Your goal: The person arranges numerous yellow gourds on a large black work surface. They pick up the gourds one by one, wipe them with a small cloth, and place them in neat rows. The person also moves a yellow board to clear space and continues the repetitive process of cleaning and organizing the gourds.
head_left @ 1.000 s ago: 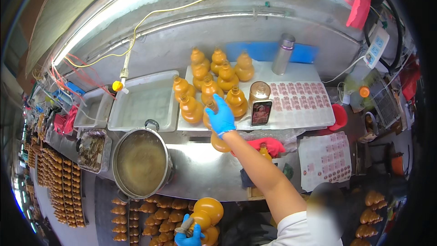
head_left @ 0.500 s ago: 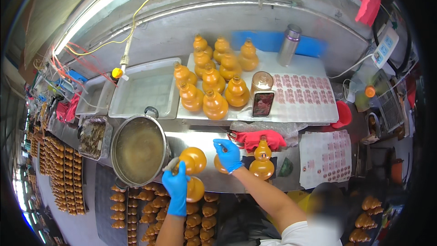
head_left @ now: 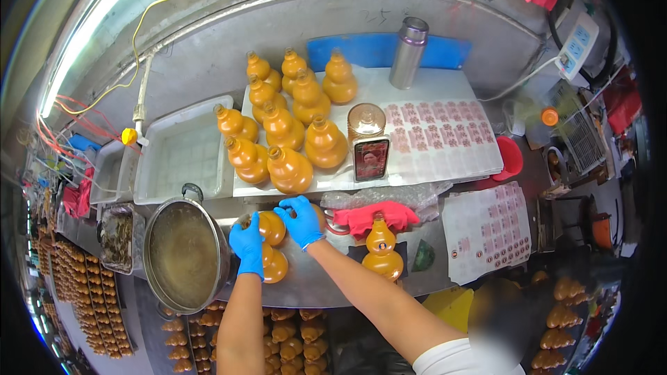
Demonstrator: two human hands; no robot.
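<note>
"Steadiness matters most from where I stand. What is each hand up to?"

"The left hand [head_left: 248, 243], gloved in blue, curls on the narrow end of a gourd-shaped upper bottle [head_left: 272, 228], tipped over above the bench [head_left: 306, 288]. A lower bottle [head_left: 275, 267] lies just beside it, nearer the worker; whether the same hand grips that one too, I can't tell."

"And the right hand [head_left: 300, 222]?"

"Pinching near the neck of a far bottle [head_left: 319, 217], I'd say, though most of that bottle is hidden behind it."

"How would you do it well?"

"Firm hold at the neck, turning from the wrist rather than letting the fingers slide; that glossy surface could slip. I'd leave a little air between the round bellies, since a knock might mark the finish."

"Anything else to mind?"

"Two things. The pot [head_left: 223, 260] of cloudy liquid stands close by the left hand, so no wide swings. And the upright labelled bottle [head_left: 383, 258], in front of the red cloth [head_left: 372, 218], is near enough for the right forearm to catch."
</note>
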